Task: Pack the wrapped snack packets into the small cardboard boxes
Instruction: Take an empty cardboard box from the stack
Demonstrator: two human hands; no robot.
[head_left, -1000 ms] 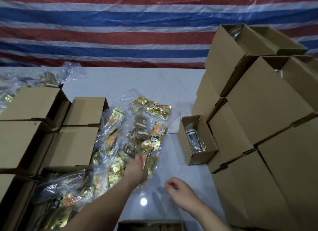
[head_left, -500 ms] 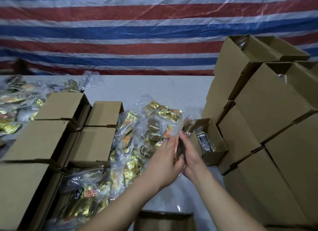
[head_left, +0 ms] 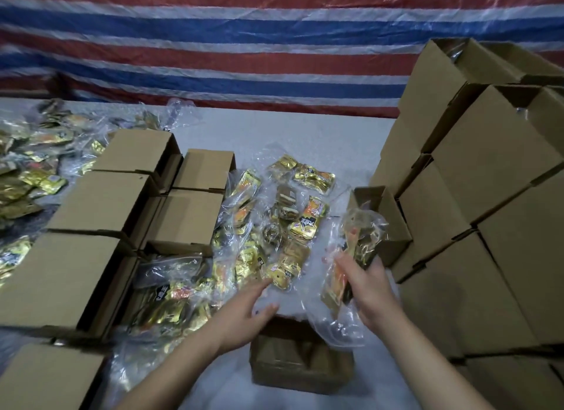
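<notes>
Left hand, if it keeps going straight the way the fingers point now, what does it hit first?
Most likely the loose pile of gold snack packets. The left hand points forward and slightly right, its fingertips almost at the nearest packet. Depth is hard to judge, so it might pass just above.

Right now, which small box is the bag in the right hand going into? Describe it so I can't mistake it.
Find the tall stack of cardboard boxes along the table's right side. At its foot, toward the table's middle, stands the small open box, just beyond the clear bag of packets held by the right hand. Unlike the stacked boxes, it sits alone on the table.
</notes>
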